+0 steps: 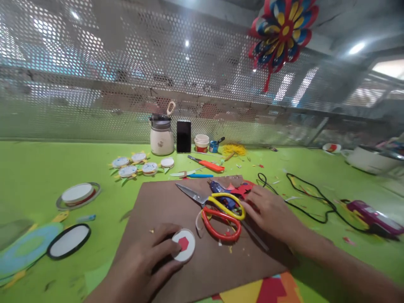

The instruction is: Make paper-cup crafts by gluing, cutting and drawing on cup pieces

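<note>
left hand (150, 254) — fingers gripping white disc (187, 245); right hand (270, 209), at its two o'clock — grip unclear; scissors (203, 199), one o'clock, could slip if bumped.

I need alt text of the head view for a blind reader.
The left hand holds a white disc with a red hexagon over a brown board; the right hand is beside red pieces and red-and-yellow-handled scissors. Behind, a white jug and a phone stand on a green table.

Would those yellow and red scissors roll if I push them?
The scissors probably won't roll: the handles are wide loops. They may feel stiff, since the blades look metal, and might snag the nearby blue glue gun.
</note>
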Demonstrator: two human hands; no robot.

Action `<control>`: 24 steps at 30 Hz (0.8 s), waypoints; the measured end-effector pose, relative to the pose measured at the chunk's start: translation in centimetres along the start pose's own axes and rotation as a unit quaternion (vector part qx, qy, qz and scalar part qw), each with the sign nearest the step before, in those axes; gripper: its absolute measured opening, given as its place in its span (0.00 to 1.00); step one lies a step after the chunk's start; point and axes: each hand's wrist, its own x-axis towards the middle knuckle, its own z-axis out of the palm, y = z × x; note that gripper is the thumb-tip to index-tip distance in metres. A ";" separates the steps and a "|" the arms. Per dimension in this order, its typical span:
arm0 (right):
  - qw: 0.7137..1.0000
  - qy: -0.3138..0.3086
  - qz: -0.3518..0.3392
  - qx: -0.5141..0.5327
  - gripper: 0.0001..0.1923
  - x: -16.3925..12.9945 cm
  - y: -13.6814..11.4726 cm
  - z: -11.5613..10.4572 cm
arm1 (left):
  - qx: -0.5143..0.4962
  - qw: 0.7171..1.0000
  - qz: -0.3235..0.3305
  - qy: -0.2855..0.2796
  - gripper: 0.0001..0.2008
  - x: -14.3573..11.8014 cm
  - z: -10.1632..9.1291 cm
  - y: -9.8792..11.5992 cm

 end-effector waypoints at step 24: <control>0.984 -0.124 -0.001 0.129 0.24 4.6 -4.9 -1.9 | -0.026 0.999 0.029 -0.017 0.13 0.4 0.5 -1.1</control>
